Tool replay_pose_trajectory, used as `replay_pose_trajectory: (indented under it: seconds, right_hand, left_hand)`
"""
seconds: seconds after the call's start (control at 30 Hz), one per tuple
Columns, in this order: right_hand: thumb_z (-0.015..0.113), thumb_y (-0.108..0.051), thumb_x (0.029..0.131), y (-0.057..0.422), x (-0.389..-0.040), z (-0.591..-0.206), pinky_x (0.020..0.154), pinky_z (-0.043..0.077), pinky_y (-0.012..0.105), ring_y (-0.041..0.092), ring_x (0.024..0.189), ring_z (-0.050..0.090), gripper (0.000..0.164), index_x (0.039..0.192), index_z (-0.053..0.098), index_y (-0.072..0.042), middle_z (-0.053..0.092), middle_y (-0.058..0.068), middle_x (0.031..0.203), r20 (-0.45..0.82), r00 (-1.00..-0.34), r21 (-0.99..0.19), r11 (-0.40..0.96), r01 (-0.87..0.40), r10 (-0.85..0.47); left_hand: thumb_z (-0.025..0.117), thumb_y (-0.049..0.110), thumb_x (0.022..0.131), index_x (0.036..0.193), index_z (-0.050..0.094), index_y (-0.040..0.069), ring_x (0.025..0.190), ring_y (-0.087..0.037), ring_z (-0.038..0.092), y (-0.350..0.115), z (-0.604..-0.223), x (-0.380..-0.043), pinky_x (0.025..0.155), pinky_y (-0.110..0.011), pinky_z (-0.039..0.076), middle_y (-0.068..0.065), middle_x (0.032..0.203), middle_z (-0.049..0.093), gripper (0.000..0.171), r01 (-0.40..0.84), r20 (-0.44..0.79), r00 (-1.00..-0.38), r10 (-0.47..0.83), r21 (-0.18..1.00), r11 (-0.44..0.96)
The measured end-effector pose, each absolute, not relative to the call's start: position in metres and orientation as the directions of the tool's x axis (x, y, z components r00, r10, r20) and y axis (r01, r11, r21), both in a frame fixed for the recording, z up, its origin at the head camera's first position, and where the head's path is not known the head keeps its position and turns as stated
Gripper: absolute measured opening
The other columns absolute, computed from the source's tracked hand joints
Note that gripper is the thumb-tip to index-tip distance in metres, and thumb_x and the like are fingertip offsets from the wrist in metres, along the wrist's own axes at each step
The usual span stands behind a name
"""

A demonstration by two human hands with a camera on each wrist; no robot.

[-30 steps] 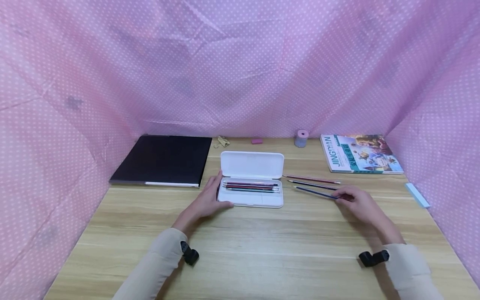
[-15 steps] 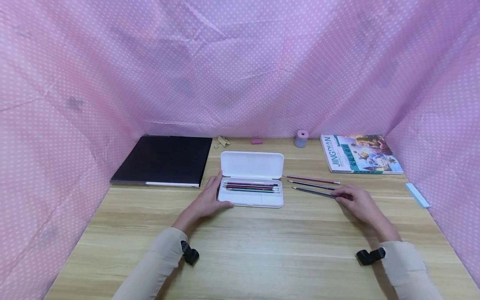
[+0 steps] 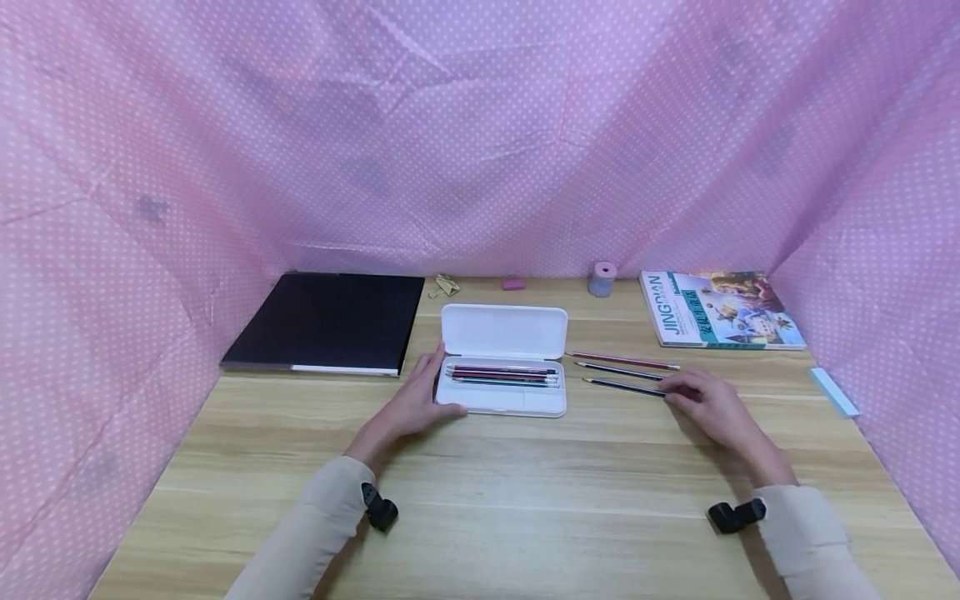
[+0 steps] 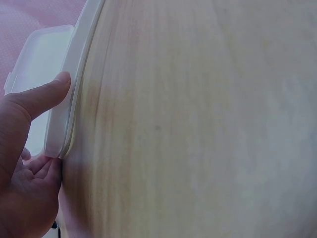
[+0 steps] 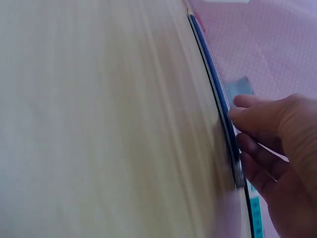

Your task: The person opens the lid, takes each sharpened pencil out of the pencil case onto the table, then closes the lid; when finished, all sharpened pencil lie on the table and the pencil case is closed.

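Note:
An open white pencil case (image 3: 543,402) lies mid-table, its lid (image 3: 504,331) tipped back. Several pencils (image 3: 504,376) lie side by side in its tray. My left hand (image 3: 414,403) holds the case at its left end, thumb (image 4: 47,96) along the front wall and fingers around the corner. To the right, my right hand (image 3: 707,405) pinches a dark blue pencil (image 3: 622,387) near its rear end, the sharpened tip pointing left toward the case. Behind it lie another dark pencil (image 3: 618,370) and a red one (image 3: 622,361), both roughly parallel to it.
At the back left is a black folder (image 3: 337,321). A binder clip (image 3: 445,285), a pink eraser (image 3: 513,284) and a small pink-and-blue cylinder (image 3: 602,280) line the rear edge. A picture-covered book (image 3: 723,309) lies back right, with a light blue strip (image 3: 834,392) near the right edge.
My right hand has shifted slightly left with the dark blue pencil, which has swung closer to parallel with the other loose pencils. The left hand and case stay put.

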State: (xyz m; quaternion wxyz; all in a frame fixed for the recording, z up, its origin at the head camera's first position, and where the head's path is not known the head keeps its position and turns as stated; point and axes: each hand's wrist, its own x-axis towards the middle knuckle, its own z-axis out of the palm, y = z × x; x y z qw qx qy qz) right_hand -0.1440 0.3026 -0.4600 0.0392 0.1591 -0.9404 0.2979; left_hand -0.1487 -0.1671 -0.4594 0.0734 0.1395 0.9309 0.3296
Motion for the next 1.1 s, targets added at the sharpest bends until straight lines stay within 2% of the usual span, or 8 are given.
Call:
replay_pose_trajectory:
  seconds: [0.1, 0.2, 0.3, 0.6, 0.77, 0.9, 1.1]
  right_hand:
    - [0.064, -0.008, 0.086, 0.291, -0.146, -0.456, 0.077, 0.049, 0.034, 0.022, 0.093, 0.058, 0.018, 0.102, 0.067, -0.014, 0.063, 0.003, 0.101, 0.182, -0.942, -0.558, 0.759, -0.335, -0.282]
    - [0.063, -0.008, 0.086, 0.275, -0.149, -0.45, 0.078, 0.05, 0.038, 0.021, 0.094, 0.058, 0.02, 0.106, 0.066, -0.013, 0.063, 0.004, 0.102, 0.192, -0.936, -0.578, 0.737, -0.35, -0.295]
    - [0.063, -0.01, 0.087, 0.255, -0.152, -0.443, 0.08, 0.05, 0.04, 0.02, 0.095, 0.057, 0.023, 0.11, 0.064, -0.013, 0.062, 0.004, 0.104, 0.193, -0.929, -0.604, 0.708, -0.366, -0.316]
    - [0.061, -0.008, 0.087, 0.189, -0.164, -0.437, 0.087, 0.047, 0.038, 0.019, 0.105, 0.053, 0.031, 0.119, 0.06, -0.011, 0.056, 0.003, 0.117, 0.15, -0.883, -0.67, 0.611, -0.421, -0.444]
    - [0.058, -0.011, 0.09, 0.156, -0.168, -0.44, 0.091, 0.045, 0.036, 0.014, 0.108, 0.051, 0.03, 0.119, 0.059, -0.015, 0.055, -0.002, 0.117, 0.099, -0.859, -0.705, 0.573, -0.417, -0.503]
    - [0.056, -0.016, 0.092, 0.138, -0.172, -0.442, 0.096, 0.042, 0.034, 0.01, 0.112, 0.049, 0.029, 0.12, 0.058, -0.018, 0.055, -0.007, 0.117, 0.071, -0.84, -0.692, 0.579, -0.43, -0.539]
    - [0.05, -0.014, 0.095, 0.122, -0.175, -0.441, 0.097, 0.04, 0.032, 0.009, 0.113, 0.05, 0.027, 0.121, 0.058, -0.018, 0.057, -0.006, 0.119, 0.082, -0.788, -0.596, 0.604, -0.53, -0.611]
  left_hand:
    - [0.074, 0.053, 0.069, 0.149, -0.003, 0.021, 0.128, -0.022, 0.03, -0.167, -0.459, -0.148, 0.106, -0.041, 0.026, -0.008, 0.144, 0.025, 0.115, 0.209, -0.046, -0.951, 0.305, 0.631, 0.747]
    - [0.074, 0.053, 0.069, 0.149, -0.003, 0.022, 0.129, -0.022, 0.03, -0.167, -0.459, -0.148, 0.106, -0.041, 0.026, -0.008, 0.144, 0.025, 0.115, 0.207, -0.048, -0.951, 0.304, 0.632, 0.747]
    - [0.074, 0.054, 0.069, 0.149, -0.003, 0.022, 0.128, -0.023, 0.03, -0.167, -0.459, -0.148, 0.106, -0.042, 0.026, -0.008, 0.144, 0.025, 0.115, 0.208, -0.048, -0.951, 0.306, 0.633, 0.745]
    - [0.074, 0.053, 0.069, 0.149, -0.003, 0.022, 0.127, -0.021, 0.031, -0.168, -0.462, -0.15, 0.106, -0.041, 0.027, -0.007, 0.142, 0.027, 0.115, 0.22, -0.034, -0.951, 0.309, 0.628, 0.747]
    - [0.074, 0.052, 0.069, 0.149, -0.003, 0.022, 0.127, -0.021, 0.031, -0.168, -0.463, -0.15, 0.106, -0.04, 0.026, -0.007, 0.142, 0.027, 0.115, 0.218, -0.033, -0.952, 0.305, 0.626, 0.748]
    - [0.074, 0.053, 0.069, 0.149, -0.003, 0.022, 0.127, -0.02, 0.031, -0.168, -0.463, -0.15, 0.106, -0.041, 0.026, -0.007, 0.142, 0.027, 0.115, 0.218, -0.034, -0.951, 0.306, 0.628, 0.747]
    - [0.072, 0.058, 0.068, 0.149, -0.004, 0.023, 0.128, -0.02, 0.029, -0.168, -0.461, -0.15, 0.107, -0.04, 0.026, -0.006, 0.143, 0.026, 0.115, 0.203, -0.05, -0.952, 0.301, 0.631, 0.749]
